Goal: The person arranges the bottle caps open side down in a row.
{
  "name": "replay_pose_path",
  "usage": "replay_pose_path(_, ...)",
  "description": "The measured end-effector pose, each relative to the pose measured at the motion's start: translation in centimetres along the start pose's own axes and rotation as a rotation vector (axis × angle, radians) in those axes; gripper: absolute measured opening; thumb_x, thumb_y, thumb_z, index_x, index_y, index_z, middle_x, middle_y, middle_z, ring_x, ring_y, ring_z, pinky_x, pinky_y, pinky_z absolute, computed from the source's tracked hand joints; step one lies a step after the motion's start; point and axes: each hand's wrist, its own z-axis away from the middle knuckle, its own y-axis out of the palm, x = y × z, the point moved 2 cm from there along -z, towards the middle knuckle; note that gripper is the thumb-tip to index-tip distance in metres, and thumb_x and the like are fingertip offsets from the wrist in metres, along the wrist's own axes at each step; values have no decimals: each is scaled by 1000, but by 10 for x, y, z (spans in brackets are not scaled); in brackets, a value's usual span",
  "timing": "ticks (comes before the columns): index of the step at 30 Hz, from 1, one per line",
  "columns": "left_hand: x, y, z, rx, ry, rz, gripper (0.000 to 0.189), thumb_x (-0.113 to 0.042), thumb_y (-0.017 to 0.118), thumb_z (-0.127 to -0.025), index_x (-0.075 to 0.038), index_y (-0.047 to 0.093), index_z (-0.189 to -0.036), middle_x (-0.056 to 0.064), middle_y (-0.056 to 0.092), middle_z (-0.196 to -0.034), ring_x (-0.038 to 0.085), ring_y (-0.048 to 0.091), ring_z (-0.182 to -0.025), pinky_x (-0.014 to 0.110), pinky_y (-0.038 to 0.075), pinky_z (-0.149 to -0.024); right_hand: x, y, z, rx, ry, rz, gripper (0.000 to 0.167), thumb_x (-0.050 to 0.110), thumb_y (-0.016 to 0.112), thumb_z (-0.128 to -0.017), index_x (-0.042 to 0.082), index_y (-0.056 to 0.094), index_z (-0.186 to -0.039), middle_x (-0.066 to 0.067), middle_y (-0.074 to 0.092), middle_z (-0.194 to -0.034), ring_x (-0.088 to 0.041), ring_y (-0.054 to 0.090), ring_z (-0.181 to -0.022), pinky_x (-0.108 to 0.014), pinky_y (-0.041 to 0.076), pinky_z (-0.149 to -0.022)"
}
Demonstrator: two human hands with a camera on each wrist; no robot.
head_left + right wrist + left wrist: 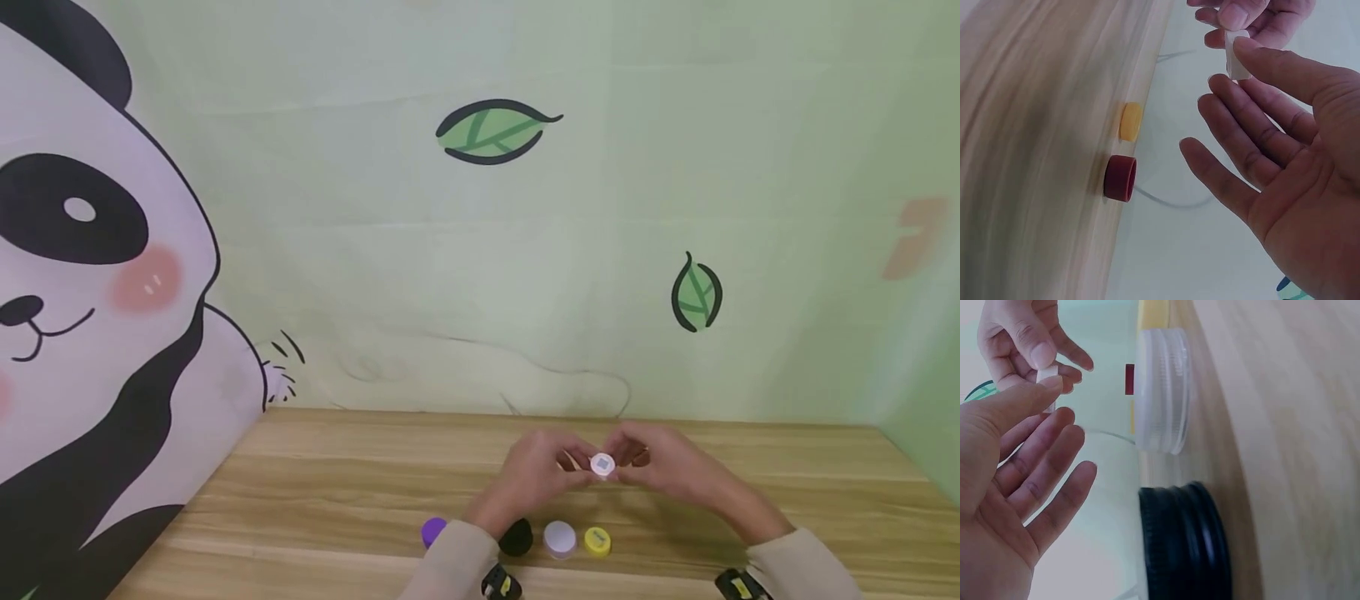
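Observation:
A small white bottle cap (603, 464) with a grey square mark on its face is held up over the table between both hands. My left hand (528, 471) pinches its left side between thumb and fingers. On the opposite side my right hand (671, 467) pinches it the same way. The left wrist view shows the cap (1048, 374) edge-on, with the left little finger (1063, 503) extended away from it. In the right wrist view, the thumb (1291, 65) presses the cap's near face while the lower fingers spread loosely.
Along the near table lie a purple cap (433, 531), a black ribbed cap (516, 538), a larger whitish cap (559, 539) and a yellow cap (597, 542). A dark red cap (1119, 179) shows in the right wrist view. Behind stands a pale green panda backdrop (375, 250).

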Motion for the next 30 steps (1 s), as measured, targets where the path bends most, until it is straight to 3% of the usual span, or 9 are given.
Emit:
replay_pose_path(6, -4, 1, 3, 90, -19, 22, 16, -14, 90, -87, -13, 82, -100, -15, 74, -82, -6, 64, -73, 15, 51, -69, -2, 2, 9, 50, -21, 6, 17, 9, 84, -91, 10, 71, -102, 5, 73, -96, -12, 69, -90, -35, 59, -82)
replay_pose_path(11, -6, 2, 5, 148, -21, 22, 14, -17, 91, -87, -14, 82, -98, -16, 74, -81, -7, 63, -72, 14, 51, -70, -4, 5, 13, 108, 23, -9, 20, 10, 85, -91, 13, 70, -103, 8, 72, -94, -11, 67, -88, -31, 57, -80)
replay_pose_path(20, -7, 10, 5, 218, 9, -24, 12, -19, 90, -88, -14, 83, -96, -17, 73, -80, -10, 61, -71, 13, 51, -69, -8, 5, 17, 176, 48, -40, 24, 8, 86, -88, 12, 69, -104, 5, 70, -94, -13, 66, -89, -28, 56, -79)
replay_pose_path(26, -7, 14, 5, 276, -36, 35, 10, -17, 89, -88, -14, 82, -94, -18, 72, -79, -7, 63, -72, 15, 52, -70, -11, 7, 19, 227, 71, -68, 26, 3, 86, -86, 9, 67, -103, 3, 68, -94, -12, 65, -87, -27, 56, -76)
replay_pose_path(30, -9, 17, 8, 306, -54, 24, 10, -17, 90, -87, -15, 83, -94, -18, 74, -80, -9, 64, -73, 14, 51, -73, -11, 11, 20, 249, 98, -80, 27, 1, 87, -84, 9, 67, -100, 2, 67, -90, -11, 64, -83, -26, 55, -72)
